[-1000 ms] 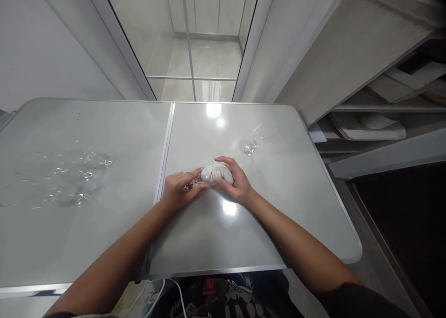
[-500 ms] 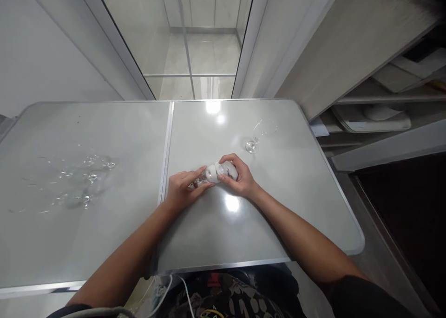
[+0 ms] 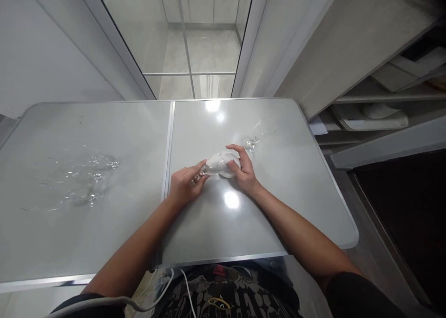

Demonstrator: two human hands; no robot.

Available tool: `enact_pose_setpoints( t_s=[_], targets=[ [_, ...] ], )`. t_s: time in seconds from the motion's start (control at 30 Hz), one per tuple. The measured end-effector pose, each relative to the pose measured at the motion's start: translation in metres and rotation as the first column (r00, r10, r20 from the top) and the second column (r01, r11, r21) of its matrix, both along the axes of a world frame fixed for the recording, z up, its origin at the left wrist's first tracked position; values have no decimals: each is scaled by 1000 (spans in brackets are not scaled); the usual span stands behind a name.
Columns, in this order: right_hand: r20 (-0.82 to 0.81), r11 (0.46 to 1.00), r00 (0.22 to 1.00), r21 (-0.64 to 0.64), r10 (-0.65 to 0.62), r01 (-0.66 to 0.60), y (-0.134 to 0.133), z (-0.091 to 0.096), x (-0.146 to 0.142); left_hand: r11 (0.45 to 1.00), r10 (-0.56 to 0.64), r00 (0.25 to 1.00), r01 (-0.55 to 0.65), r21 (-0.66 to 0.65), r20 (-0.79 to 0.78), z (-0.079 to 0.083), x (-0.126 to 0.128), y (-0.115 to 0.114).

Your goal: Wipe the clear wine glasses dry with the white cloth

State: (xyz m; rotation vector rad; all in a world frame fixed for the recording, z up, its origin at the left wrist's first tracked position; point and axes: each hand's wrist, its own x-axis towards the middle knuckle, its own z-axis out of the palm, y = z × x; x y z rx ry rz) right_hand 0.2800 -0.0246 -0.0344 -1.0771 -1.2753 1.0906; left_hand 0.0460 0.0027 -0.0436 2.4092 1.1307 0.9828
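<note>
My left hand (image 3: 186, 182) is closed around the stem end of a clear wine glass (image 3: 204, 170), which lies on its side just above the table. White cloth (image 3: 226, 164) shows at the bowl end; how much of it sits inside the bowl is hard to make out. My right hand (image 3: 245, 171) grips that cloth, thumb pressed on it and the index finger reaching over the far side. Beyond the right hand, another clear wine glass (image 3: 251, 145) stands upright on its round foot.
On the table's left half several clear stemmed glasses (image 3: 94, 176) stand grouped together. A metal strip (image 3: 168, 146) divides the white tabletop (image 3: 216, 230). Shelves with a tray (image 3: 371, 118) are at the right, and a white cable (image 3: 167, 290) hangs at the front edge.
My right hand has opened its grip somewhat, the index finger lifting away, and more white cloth shows. The glass has tilted slightly in my left hand, which stays at the stem.
</note>
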Motion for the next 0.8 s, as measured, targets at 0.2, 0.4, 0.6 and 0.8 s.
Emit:
enact_pose_setpoints(
  t_s=[0.2, 0.4, 0.6, 0.8],
  targets=[
    [127, 967, 959, -5, 254, -255, -2, 9, -2, 994, -48, 992, 59, 95, -117, -6, -12, 11],
    [-4, 947, 949, -54, 316, -315, -9, 17, -1, 889, -227, 950, 292, -352, 213, 6, -19, 16],
    [337, 939, 927, 232, 167, -253, -12, 13, 5, 658, -152, 900, 400, -638, 408, 13, -20, 21],
    [187, 966, 977, 254, -105, 56, -18, 11, 0, 925, -151, 933, 250, -286, 328, 5, -15, 11]
  ],
)
